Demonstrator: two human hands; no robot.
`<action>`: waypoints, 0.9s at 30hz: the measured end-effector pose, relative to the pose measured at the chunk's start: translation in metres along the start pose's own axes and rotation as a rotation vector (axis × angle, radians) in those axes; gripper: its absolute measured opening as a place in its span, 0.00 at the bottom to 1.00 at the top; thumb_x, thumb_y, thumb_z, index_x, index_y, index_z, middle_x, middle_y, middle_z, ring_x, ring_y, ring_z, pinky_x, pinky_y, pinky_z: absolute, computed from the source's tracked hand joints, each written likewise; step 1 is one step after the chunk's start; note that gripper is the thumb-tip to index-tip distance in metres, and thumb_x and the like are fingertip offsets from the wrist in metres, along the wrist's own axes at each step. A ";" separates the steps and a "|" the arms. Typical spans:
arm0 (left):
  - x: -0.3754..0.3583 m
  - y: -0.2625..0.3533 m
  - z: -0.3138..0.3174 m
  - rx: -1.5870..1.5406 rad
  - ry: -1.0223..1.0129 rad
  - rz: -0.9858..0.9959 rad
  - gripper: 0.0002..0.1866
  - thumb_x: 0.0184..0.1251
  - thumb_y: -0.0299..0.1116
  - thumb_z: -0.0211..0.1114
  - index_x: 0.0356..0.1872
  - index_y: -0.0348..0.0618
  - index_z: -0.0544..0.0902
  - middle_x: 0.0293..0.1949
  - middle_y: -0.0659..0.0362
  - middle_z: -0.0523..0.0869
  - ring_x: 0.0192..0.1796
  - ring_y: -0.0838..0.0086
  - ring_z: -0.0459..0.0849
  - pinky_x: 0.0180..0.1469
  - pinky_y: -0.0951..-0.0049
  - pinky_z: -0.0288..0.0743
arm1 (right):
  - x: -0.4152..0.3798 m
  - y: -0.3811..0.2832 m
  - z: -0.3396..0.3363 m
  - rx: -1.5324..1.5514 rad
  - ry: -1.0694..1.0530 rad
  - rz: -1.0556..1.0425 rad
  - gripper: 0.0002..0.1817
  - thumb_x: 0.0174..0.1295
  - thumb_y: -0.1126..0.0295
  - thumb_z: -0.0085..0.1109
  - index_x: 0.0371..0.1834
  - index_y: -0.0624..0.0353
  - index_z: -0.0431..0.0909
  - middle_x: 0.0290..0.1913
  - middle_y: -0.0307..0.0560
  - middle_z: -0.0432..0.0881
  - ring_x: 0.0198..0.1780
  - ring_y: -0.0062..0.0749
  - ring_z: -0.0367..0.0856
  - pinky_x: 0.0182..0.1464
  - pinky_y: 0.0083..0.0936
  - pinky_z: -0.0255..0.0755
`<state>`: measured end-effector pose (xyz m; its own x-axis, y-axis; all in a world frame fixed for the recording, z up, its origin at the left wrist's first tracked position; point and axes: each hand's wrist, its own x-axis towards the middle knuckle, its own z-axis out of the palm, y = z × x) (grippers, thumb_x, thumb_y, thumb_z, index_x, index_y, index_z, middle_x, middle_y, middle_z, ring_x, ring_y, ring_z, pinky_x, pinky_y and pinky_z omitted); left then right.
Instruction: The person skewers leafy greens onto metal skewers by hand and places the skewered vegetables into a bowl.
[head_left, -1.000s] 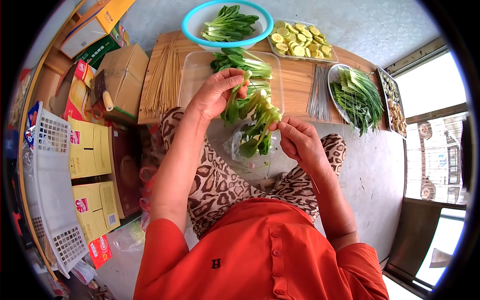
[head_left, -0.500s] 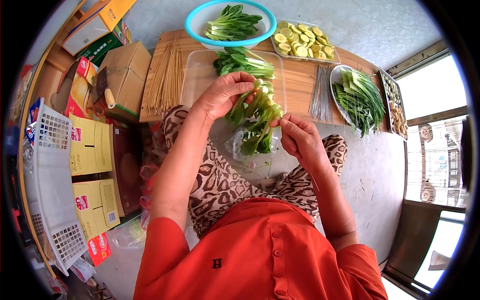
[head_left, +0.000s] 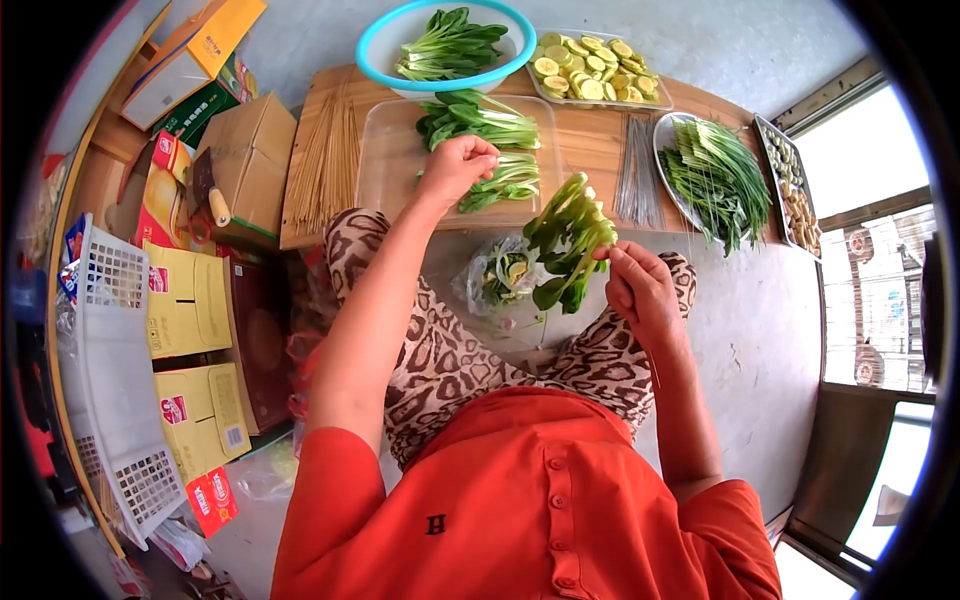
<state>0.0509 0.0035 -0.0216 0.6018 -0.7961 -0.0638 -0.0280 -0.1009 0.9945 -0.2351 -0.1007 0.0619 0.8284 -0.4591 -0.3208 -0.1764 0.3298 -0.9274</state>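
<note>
My right hand (head_left: 642,290) pinches a thin skewer (head_left: 655,370) whose lower end shows beneath the hand. A row of leafy greens (head_left: 568,240) is threaded on it by the pale stem ends, leaves hanging to the left. My left hand (head_left: 460,170) is over the clear plastic tray (head_left: 385,165), thumb and fingers curled together. Whether anything is between those fingers cannot be made out. Two bunches of greens lie in the tray: an upper bunch (head_left: 490,122) just beyond my left hand, and a lower bunch (head_left: 510,180) partly behind it.
The wooden table (head_left: 590,140) also bears bamboo skewers (head_left: 325,165), metal skewers (head_left: 638,175), sliced squash (head_left: 595,72), a plate of chives (head_left: 715,180) and a blue-rimmed basin (head_left: 365,50). A plastic bag with scraps (head_left: 500,275) lies between the knees. Boxes (head_left: 245,150) stand left.
My left hand has let go of the skewered greens and moved up-left over the tray. My right hand has carried the skewer right and slightly down, uncovering the lower bunch and the scrap bag.
</note>
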 end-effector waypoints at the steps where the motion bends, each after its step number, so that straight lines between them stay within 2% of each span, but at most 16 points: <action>1: 0.007 -0.008 0.005 0.005 -0.005 0.000 0.07 0.66 0.28 0.60 0.41 0.38 0.81 0.35 0.63 0.85 0.36 0.82 0.81 0.37 0.82 0.74 | -0.002 0.002 -0.003 0.006 0.003 -0.002 0.12 0.72 0.67 0.46 0.43 0.64 0.77 0.13 0.29 0.60 0.12 0.11 0.52 0.14 0.12 0.45; 4: 0.023 -0.030 0.020 0.229 -0.058 -0.005 0.08 0.64 0.29 0.59 0.39 0.38 0.83 0.32 0.63 0.85 0.31 0.82 0.82 0.32 0.79 0.74 | -0.009 0.005 -0.009 0.039 0.033 -0.001 0.12 0.72 0.67 0.46 0.43 0.64 0.77 0.13 0.30 0.60 0.12 0.12 0.52 0.15 0.12 0.46; 7: 0.034 -0.044 0.035 0.364 -0.040 0.003 0.08 0.62 0.29 0.60 0.38 0.39 0.83 0.29 0.61 0.85 0.30 0.81 0.82 0.33 0.76 0.75 | -0.017 0.008 -0.015 0.069 0.038 -0.006 0.12 0.72 0.67 0.46 0.43 0.64 0.77 0.14 0.30 0.60 0.13 0.12 0.52 0.15 0.12 0.46; 8: 0.037 -0.049 0.039 0.419 -0.010 0.042 0.08 0.60 0.29 0.59 0.37 0.40 0.84 0.27 0.60 0.85 0.31 0.77 0.83 0.35 0.72 0.75 | -0.020 0.008 -0.016 0.055 0.045 -0.004 0.12 0.72 0.67 0.46 0.43 0.64 0.77 0.14 0.30 0.61 0.13 0.12 0.52 0.15 0.12 0.46; 12: 0.046 -0.060 0.048 0.565 0.023 0.149 0.08 0.58 0.28 0.59 0.37 0.42 0.84 0.27 0.56 0.85 0.32 0.70 0.84 0.37 0.69 0.76 | -0.027 0.017 -0.024 0.063 0.048 0.007 0.12 0.72 0.67 0.45 0.43 0.64 0.77 0.14 0.30 0.61 0.13 0.12 0.52 0.15 0.12 0.46; 14: 0.055 -0.077 0.051 0.665 0.002 0.267 0.09 0.57 0.28 0.60 0.37 0.43 0.84 0.31 0.52 0.85 0.36 0.61 0.84 0.40 0.65 0.77 | -0.032 0.020 -0.027 0.072 0.050 0.020 0.12 0.72 0.67 0.45 0.43 0.64 0.77 0.14 0.30 0.61 0.13 0.12 0.52 0.15 0.12 0.46; 17: 0.045 -0.090 0.057 0.825 0.009 0.303 0.09 0.55 0.28 0.63 0.38 0.43 0.84 0.36 0.51 0.85 0.41 0.56 0.83 0.43 0.61 0.76 | -0.038 0.021 -0.028 0.081 0.074 0.045 0.12 0.72 0.67 0.46 0.43 0.64 0.77 0.14 0.30 0.61 0.13 0.12 0.52 0.15 0.12 0.46; 24: 0.025 -0.071 0.059 1.046 0.002 0.365 0.08 0.53 0.29 0.66 0.36 0.44 0.83 0.40 0.52 0.83 0.45 0.56 0.81 0.44 0.59 0.74 | -0.036 0.027 -0.026 0.084 0.091 0.053 0.12 0.72 0.67 0.46 0.42 0.64 0.77 0.13 0.30 0.60 0.12 0.12 0.52 0.15 0.12 0.46; 27: 0.029 -0.071 0.060 1.004 0.090 0.412 0.07 0.53 0.28 0.66 0.34 0.43 0.82 0.36 0.51 0.84 0.40 0.55 0.82 0.40 0.59 0.74 | -0.033 0.023 -0.022 0.067 0.089 0.044 0.12 0.72 0.67 0.46 0.43 0.64 0.77 0.13 0.30 0.60 0.12 0.12 0.51 0.14 0.12 0.45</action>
<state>0.0230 -0.0483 -0.0989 0.4516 -0.8380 0.3063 -0.8559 -0.3099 0.4141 -0.2782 -0.0960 0.0466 0.7694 -0.5135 -0.3799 -0.1735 0.4043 -0.8980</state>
